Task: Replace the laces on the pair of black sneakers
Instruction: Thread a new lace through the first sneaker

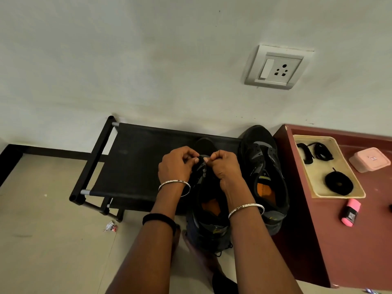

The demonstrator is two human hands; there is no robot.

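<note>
The black sneakers [237, 187] are sitting side by side at the right end of a low black shoe rack [135, 162], toes pointing at the wall, hard against the side of the maroon bench [331, 240]. I am judging them as light but bulky: the soles are looking stiff, while the uppers and tongues are looking soft enough to fold under a pinch, so I would be steadying each shoe by its eyelet flaps and not by its collar. The second sneaker [265, 177] is lying untouched with no lace showing in its eyelets. The nearer sneaker [209, 209] is the one being worked on. On the bench a cream tray [358, 187] is holding the black laces, one coiled lace [339, 183] and looser bundles behind it; these are going to be limp and light, best taken by the hard tip for threading. Both forearms are reaching straight forward and slightly down, wrists level and close together. The left hand [176, 164] and right hand [222, 166] are curling inward over the nearer sneaker's front opening, knuckles up, both grasping it. Their fingertips [196, 160] are pinching the dark material near the lowest eyelets and almost meeting; I cannot tell whether a lace end is also caught between them.
</note>
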